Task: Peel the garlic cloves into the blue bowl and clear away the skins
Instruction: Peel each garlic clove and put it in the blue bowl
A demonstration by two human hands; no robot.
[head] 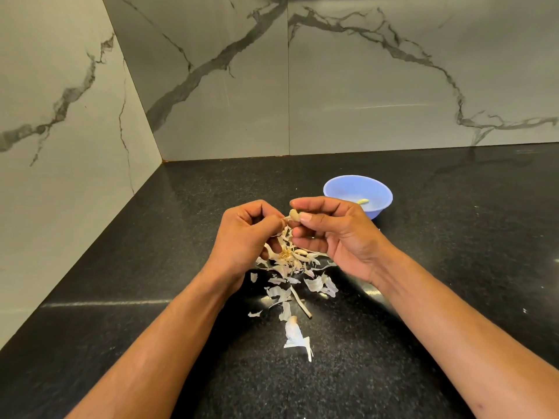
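Table [151, 267]: black, finely speckled. Walls [363, 86]: pale grey with dark grey veining. Bowl [338, 189]: light blue. Garlic skins [314, 282]: off-white. Clove [294, 215]: cream.

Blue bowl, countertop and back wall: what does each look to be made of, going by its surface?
Blue bowl: probably plastic, given its even pale blue colour, thin rim and soft matte sheen.
Countertop: looks like polished black granite, finely speckled, with glossy streaks of reflected light.
Back wall: large pale grey slabs with dark veins and a visible vertical joint; marble or marble-look tile, hard to say which.
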